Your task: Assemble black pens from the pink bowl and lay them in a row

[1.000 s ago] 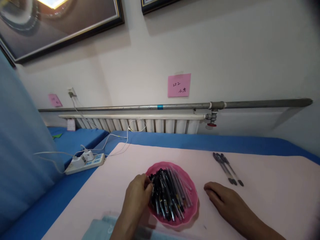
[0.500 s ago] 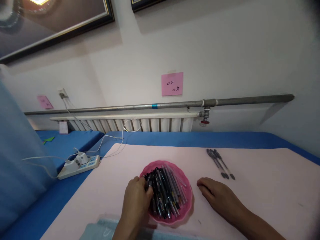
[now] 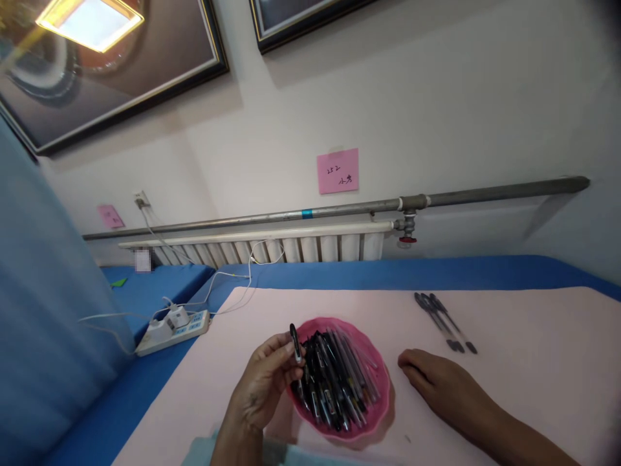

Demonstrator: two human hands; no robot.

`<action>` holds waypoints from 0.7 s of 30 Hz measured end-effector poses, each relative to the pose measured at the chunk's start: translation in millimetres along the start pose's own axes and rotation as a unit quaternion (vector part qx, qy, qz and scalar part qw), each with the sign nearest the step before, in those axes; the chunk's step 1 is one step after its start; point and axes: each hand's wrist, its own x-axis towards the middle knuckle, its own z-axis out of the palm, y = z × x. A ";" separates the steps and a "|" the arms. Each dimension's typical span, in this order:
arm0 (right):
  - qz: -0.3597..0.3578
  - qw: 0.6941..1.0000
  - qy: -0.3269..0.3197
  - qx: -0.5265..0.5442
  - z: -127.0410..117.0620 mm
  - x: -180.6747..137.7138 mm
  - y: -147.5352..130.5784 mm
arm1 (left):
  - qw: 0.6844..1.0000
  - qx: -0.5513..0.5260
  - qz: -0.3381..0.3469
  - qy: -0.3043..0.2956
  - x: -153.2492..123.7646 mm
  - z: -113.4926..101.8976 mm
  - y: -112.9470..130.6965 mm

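A pink plastic bowl (image 3: 381,404) full of several black and clear pens sits on the pale pink table sheet in front of me. My left hand (image 3: 264,385) is at the bowl's left rim, fingers pinched on one black pen (image 3: 295,343) that it holds lifted and upright above the pile. My right hand (image 3: 439,385) rests flat on the sheet just right of the bowl, fingers stretched out, holding nothing. A small group of black pens (image 3: 444,321) lies in a row farther right and behind that hand.
A white power strip (image 3: 174,322) with plugged chargers and cables lies on the blue cloth at the left. A radiator (image 3: 291,246) and a grey pipe (image 3: 485,193) run along the wall behind. A blue partition (image 3: 43,310) stands at the left. A teal cloth edge shows at the bottom.
My left hand, which was reaching into the pile at the bowl's left side, has come up with one black pen pinched in its fingers. The right hand stayed in place.
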 end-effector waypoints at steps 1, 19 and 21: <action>-0.002 1.000 0.001 0.001 0.0 -0.1 -0.3 | 1.000 -0.004 0.002 0.000 0.0 -0.7 0.8; 0.005 1.000 0.014 -0.015 -1.5 -3.3 -5.4 | 0.785 0.584 0.127 0.164 7.0 0.0 -10.6; 0.000 1.000 0.009 -0.018 -0.9 -2.6 -3.9 | 0.744 0.632 0.141 0.165 3.7 9.7 -14.2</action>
